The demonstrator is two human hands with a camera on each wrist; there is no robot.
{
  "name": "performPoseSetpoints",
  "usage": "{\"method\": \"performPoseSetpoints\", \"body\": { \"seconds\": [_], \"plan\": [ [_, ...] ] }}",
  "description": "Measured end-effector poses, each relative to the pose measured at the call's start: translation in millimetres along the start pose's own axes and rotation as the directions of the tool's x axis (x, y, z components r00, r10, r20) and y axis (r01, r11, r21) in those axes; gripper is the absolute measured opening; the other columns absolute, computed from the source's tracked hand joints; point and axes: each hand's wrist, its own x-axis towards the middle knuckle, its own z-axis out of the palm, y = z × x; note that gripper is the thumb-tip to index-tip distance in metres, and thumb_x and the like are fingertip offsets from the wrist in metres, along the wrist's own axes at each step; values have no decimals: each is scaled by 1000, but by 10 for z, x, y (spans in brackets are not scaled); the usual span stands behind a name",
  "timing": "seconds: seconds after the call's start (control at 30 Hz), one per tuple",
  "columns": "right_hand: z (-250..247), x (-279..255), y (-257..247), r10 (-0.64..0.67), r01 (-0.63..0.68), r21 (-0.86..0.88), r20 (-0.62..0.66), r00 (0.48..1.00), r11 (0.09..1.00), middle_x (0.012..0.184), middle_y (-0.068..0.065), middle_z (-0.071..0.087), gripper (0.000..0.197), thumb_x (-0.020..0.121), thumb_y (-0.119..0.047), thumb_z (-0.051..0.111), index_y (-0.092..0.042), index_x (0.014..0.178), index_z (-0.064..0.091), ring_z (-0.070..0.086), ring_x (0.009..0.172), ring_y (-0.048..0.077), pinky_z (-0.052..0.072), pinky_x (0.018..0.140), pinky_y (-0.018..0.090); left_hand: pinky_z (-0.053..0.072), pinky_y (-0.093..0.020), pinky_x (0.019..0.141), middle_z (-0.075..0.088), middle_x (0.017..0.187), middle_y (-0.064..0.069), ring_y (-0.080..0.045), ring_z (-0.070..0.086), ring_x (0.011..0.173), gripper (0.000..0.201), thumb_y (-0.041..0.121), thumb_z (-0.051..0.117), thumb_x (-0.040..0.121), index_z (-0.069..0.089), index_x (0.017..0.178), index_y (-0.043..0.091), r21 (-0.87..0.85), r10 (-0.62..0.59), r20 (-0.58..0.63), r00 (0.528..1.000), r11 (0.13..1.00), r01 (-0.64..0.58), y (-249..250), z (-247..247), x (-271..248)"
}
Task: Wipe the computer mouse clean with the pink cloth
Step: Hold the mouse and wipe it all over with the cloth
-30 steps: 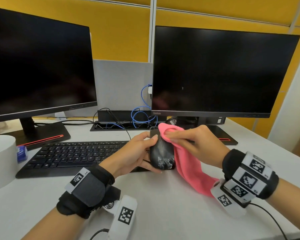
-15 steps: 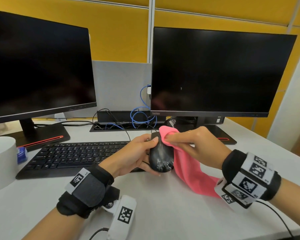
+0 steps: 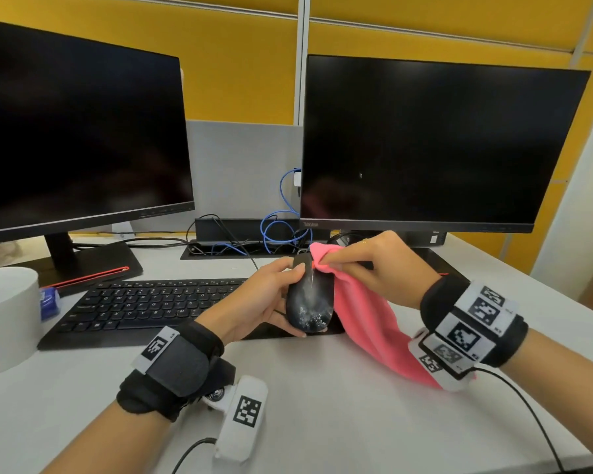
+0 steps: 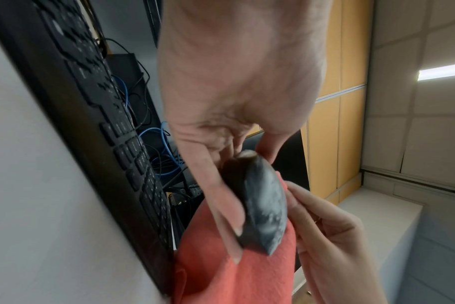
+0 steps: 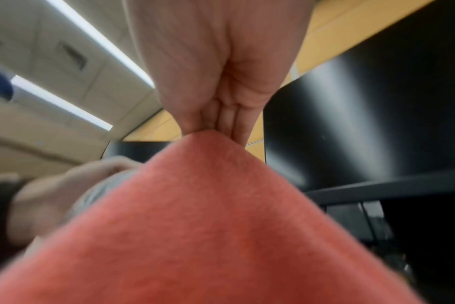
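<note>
A black computer mouse (image 3: 310,301) with whitish smears on its back is lifted off the desk, tilted toward me. My left hand (image 3: 271,295) grips it by its sides, thumb near the front. In the left wrist view the mouse (image 4: 262,203) sits between my left thumb and fingers. My right hand (image 3: 373,265) pinches a fold of the pink cloth (image 3: 367,319) and presses it on the mouse's front right edge. The rest of the cloth hangs down under my right wrist. It fills the right wrist view as the pink cloth (image 5: 208,226).
A black keyboard (image 3: 144,306) lies left of the mouse. Two dark monitors (image 3: 435,145) stand behind, with blue and black cables (image 3: 278,230) between them. A white cylinder (image 3: 4,316) stands at the left edge. The white desk (image 3: 339,405) stretches toward me.
The right hand with the cloth has stayed at the mouse's front end, shifting slightly. The mouse has tilted a little more upright in the left hand.
</note>
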Motion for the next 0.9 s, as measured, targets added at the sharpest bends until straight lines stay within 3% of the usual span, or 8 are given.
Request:
{"method": "performPoseSetpoints", "body": {
  "seconds": [0.13, 0.27, 0.4, 0.5, 0.57, 0.67, 0.8, 0.9],
  "plan": [
    [18, 121, 8, 216, -190, 216, -103, 971, 958, 103, -11, 73, 19, 92, -16, 65, -16, 108, 75, 67, 96, -6, 52, 89, 16, 56, -37, 55, 69, 118, -13, -35, 72, 92, 30, 33, 39, 104, 52, 125, 17, -2, 41, -51, 998, 999, -42, 35, -31, -16],
    [108, 231, 98, 531, -355, 533, -218, 819, 768, 99, -11, 72, 18, 95, -14, 60, -15, 106, 73, 66, 91, -6, 51, 82, 13, 57, -38, 59, 68, 117, -4, -25, 72, 94, 29, 35, 38, 104, 53, 126, 23, -69, 113, -130, 985, 990, -123, 85, -99, -20],
    [374, 221, 232, 731, -420, 718, -181, 658, 555, 95, -2, 74, 14, 91, -13, 64, -20, 88, 75, 66, 93, 9, 52, 87, 28, 58, -43, 70, 69, 116, -1, -26, 71, 99, 26, 37, 39, 104, 52, 124, 28, -146, 98, -217, 971, 980, -131, 87, -153, 15],
    [518, 229, 261, 808, -406, 832, -84, 583, 379, 103, 5, 73, 12, 91, -11, 64, -17, 89, 75, 66, 103, 20, 51, 94, 33, 58, -46, 74, 69, 118, 0, -25, 70, 102, 24, 40, 37, 104, 50, 122, 31, -108, 64, -227, 972, 990, -91, 27, -153, 54],
    [536, 239, 222, 801, -322, 919, 11, 599, 228, 106, 10, 73, 14, 92, -8, 61, -9, 98, 74, 66, 104, 21, 52, 92, 30, 59, -50, 78, 64, 126, -2, -29, 68, 107, 26, 41, 37, 104, 48, 125, 32, -57, 38, -216, 976, 997, -51, -6, -140, 80],
    [529, 181, 119, 683, -301, 947, 145, 716, 115, 111, 14, 73, 25, 94, -5, 54, -1, 114, 68, 69, 106, 23, 54, 92, 32, 59, -50, 78, 62, 127, -1, -29, 68, 106, 28, 41, 35, 105, 47, 128, 32, -31, 18, -220, 975, 999, -25, -34, -130, 88],
    [546, 53, 112, 577, -315, 902, 95, 811, 294, 115, 8, 73, 28, 91, -6, 60, -6, 118, 69, 67, 111, 23, 51, 97, 37, 60, -50, 77, 62, 128, -2, -30, 69, 105, 29, 39, 34, 105, 46, 131, 31, -30, 8, -202, 979, 999, -14, -42, -112, 78],
    [575, 38, 121, 549, -291, 873, 32, 835, 391, 118, 6, 71, 30, 88, -9, 66, -5, 117, 70, 65, 115, 22, 49, 101, 38, 60, -50, 75, 63, 128, -3, -30, 68, 106, 30, 38, 34, 105, 46, 131, 29, -37, 7, -171, 985, 999, -13, -32, -91, 69]
  ]
}}
